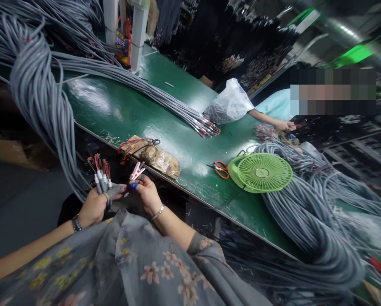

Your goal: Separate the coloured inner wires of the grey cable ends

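Observation:
My left hand (96, 204) is closed around a bunch of grey cables (101, 180) whose stripped ends show red, green and white wires pointing up. My right hand (147, 193) is closed on a small pink cutting tool (137, 171), held just right of the cable ends; its thumb wears a blue cover. Both hands are below the near edge of the green table (165, 127). A thick hank of grey cable (40, 93) hangs down at my left.
On the table lie a long cable bundle (152, 91), a brown wrapped packet (155, 157), orange scissors (221, 168), a green fan (262, 172) and a white plastic bag (230, 104). Another person's hand (284, 125) works at the far right. Coiled grey cable (311, 212) fills the right.

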The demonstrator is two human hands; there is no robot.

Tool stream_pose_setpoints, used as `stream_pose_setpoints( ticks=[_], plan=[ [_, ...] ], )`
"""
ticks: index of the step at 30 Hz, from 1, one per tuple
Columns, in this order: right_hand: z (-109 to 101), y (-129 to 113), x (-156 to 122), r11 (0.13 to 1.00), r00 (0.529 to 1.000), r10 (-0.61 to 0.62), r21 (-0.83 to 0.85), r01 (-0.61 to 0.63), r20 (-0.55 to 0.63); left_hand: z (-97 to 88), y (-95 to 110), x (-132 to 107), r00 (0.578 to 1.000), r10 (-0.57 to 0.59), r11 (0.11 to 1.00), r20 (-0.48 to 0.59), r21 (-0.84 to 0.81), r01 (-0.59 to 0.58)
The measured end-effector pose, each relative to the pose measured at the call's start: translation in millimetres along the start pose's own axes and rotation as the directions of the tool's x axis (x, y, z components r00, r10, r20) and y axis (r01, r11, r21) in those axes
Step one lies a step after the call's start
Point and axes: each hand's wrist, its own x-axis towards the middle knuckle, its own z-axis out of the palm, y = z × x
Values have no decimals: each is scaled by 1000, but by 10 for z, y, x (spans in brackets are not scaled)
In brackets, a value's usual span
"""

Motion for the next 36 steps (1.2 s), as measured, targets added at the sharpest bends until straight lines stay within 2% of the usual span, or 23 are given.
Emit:
stream_pose_setpoints(
  ticks=[5, 10, 15, 25, 30, 36],
  plan=[
    [-7, -61, -101, 950, 985, -144, -265, 165, 97, -43, -3, -30, 998, -12, 993, 64, 117, 4],
    [108, -72, -190, 919, 975, -71, -366, 145, 209, -87, 22, -20, 994, -12, 976, 106, 220, -11],
    [152, -34, -173, 918, 975, -61, -371, 139, 215, -92, 34, -18, 982, -45, 952, 182, 306, -13],
    [95, -105, -244, 803, 925, -154, -501, 322, 349, -109, 44, -37, 985, 1, 956, 171, 289, -51],
    [106, -40, -217, 831, 934, -138, -475, 290, 329, -122, 79, -36, 980, -37, 952, 196, 304, -25],
    [146, -20, -268, 845, 928, -213, -419, 331, 304, -220, 45, -59, 975, -66, 969, 215, 248, 11]
  ],
)
